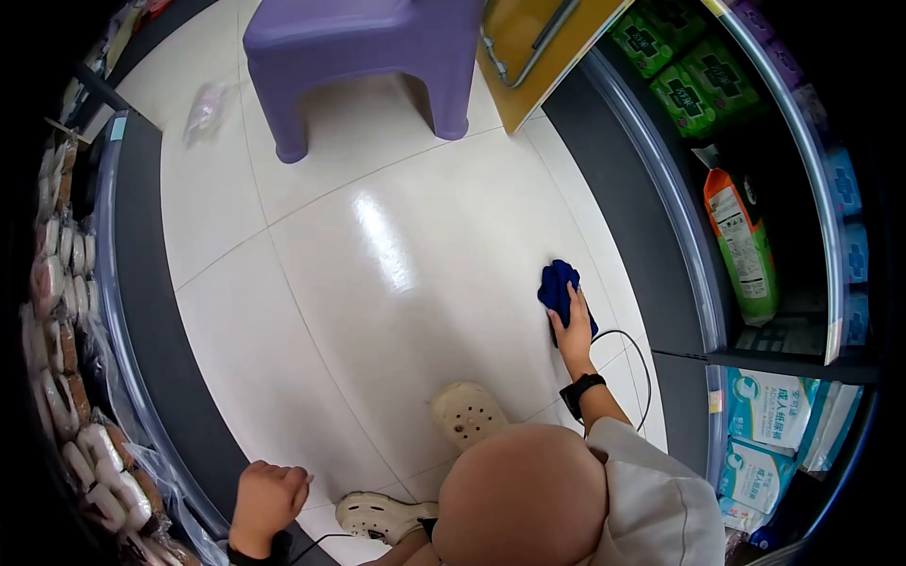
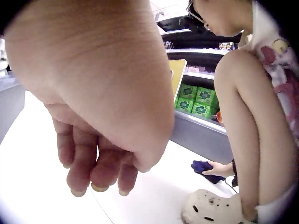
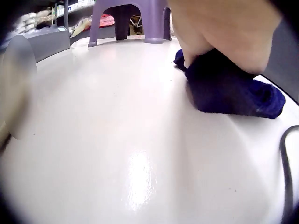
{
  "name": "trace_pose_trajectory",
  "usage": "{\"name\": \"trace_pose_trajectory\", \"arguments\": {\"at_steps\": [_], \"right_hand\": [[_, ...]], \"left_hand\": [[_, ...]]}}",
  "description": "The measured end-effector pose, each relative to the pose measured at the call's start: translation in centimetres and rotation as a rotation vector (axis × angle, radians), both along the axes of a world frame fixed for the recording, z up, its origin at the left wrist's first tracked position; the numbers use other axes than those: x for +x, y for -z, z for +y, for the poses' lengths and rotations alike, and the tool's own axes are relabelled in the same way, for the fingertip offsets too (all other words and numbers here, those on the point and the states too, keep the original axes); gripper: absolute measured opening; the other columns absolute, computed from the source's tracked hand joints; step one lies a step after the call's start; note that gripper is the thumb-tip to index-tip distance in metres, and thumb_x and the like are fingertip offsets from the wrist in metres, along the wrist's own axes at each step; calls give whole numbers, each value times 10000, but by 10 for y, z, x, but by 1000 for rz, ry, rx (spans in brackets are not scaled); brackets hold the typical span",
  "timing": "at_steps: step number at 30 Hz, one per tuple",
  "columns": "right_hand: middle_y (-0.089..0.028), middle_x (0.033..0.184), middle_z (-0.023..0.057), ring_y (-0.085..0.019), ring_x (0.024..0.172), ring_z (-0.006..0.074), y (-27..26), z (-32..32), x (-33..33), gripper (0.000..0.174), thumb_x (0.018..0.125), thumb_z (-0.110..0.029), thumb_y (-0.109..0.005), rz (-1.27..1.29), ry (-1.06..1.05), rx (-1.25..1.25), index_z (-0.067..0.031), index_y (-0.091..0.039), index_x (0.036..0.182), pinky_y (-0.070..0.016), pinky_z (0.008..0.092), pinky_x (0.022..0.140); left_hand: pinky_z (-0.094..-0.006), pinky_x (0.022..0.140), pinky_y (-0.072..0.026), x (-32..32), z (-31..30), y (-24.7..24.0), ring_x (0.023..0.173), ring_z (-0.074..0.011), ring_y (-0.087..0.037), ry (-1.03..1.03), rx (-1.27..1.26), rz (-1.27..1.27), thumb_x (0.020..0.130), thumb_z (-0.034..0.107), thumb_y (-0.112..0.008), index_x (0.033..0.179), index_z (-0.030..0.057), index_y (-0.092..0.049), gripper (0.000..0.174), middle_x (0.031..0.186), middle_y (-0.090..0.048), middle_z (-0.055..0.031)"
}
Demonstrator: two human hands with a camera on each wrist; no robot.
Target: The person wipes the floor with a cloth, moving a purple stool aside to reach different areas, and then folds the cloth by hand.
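A bunched dark blue cloth (image 1: 563, 291) lies on the white tile floor near the right-hand shelf base. My right hand (image 1: 573, 332) holds it against the tiles, the thumb along its near side and the fingers over it. In the right wrist view, folds of the cloth (image 3: 233, 95) bulge out from beneath the palm, which hides part of the grip. My left hand (image 1: 271, 497) hangs in the air at the lower left, beside my knee. Its fingers (image 2: 80, 170) are loosely curled with nothing in them, as the left wrist view shows.
A purple plastic stool (image 1: 363, 47) stands ahead, beside a yellow board (image 1: 538, 57). Shelves line both sides, with green packs (image 1: 703, 90) on the right and wrapped goods (image 1: 71, 274) on the left. A black cable (image 1: 646, 368) loops near my right wrist. My beige clogs (image 1: 467, 413) are below.
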State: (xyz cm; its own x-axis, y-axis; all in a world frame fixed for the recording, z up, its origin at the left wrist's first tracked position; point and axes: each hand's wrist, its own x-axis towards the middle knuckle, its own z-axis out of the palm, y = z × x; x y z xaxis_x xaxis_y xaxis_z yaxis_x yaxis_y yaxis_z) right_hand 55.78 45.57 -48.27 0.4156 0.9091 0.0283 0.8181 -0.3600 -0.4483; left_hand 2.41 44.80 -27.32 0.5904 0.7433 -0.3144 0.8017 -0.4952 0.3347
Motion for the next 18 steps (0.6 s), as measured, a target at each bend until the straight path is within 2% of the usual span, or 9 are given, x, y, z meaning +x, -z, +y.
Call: {"name": "trace_pose_trajectory", "arguments": {"at_steps": [3, 4, 7, 10, 16, 18], "right_hand": [[-409, 1447, 254, -415, 1324, 407, 4, 11, -1, 660, 855, -139, -691, -17, 22, 19, -128, -398, 1447, -372, 407, 1085], [-411, 1450, 245, -419, 1320, 407, 5, 16, 1, 655, 855, -144, -691, -14, 9, 34, -143, -406, 1445, -378, 409, 1080], [-421, 1448, 233, -430, 1313, 399, 7, 48, 10, 644, 857, -154, -689, -17, -33, 44, -160, -415, 1441, -389, 404, 1071], [-419, 1446, 240, -428, 1311, 404, 16, 105, 22, 638, 861, -162, -680, -5, -85, 92, -161, -411, 1440, -386, 408, 1072], [-445, 1409, 270, -447, 1285, 406, 38, 237, 31, 633, 842, -178, -683, 17, -137, 164, -116, -425, 1416, -383, 402, 1072], [-445, 1419, 251, -444, 1297, 385, 41, 273, 26, 623, 839, -185, -681, 21, -130, 128, -133, -435, 1409, -388, 395, 1071]], "left_hand": [[-373, 575, -445, 1, -18, 18, 545, -256, -590, 66, -133, -11, 820, 215, -649, 702, 100, -580, 178, 567, -578, -59], [-374, 588, -457, 3, -22, 21, 545, -267, -590, 63, -197, -4, 850, 226, -639, 725, 105, -618, 175, 570, -592, -58], [-371, 599, -460, 7, -22, 31, 545, -268, -590, 108, -165, 20, 861, 239, -624, 746, 113, -619, 170, 566, -589, -57], [-371, 610, -462, 13, -15, 37, 556, -262, -598, 132, -133, 8, 869, 247, -608, 745, 114, -604, 181, 570, -591, -48], [-367, 608, -470, 31, -16, 51, 580, -240, -625, 186, -250, -55, 886, 237, -585, 726, 112, -589, 203, 606, -619, -38], [-368, 606, -468, 32, -22, 57, 575, -242, -621, 198, -268, -48, 892, 234, -578, 716, 112, -579, 213, 600, -610, -39]]}}
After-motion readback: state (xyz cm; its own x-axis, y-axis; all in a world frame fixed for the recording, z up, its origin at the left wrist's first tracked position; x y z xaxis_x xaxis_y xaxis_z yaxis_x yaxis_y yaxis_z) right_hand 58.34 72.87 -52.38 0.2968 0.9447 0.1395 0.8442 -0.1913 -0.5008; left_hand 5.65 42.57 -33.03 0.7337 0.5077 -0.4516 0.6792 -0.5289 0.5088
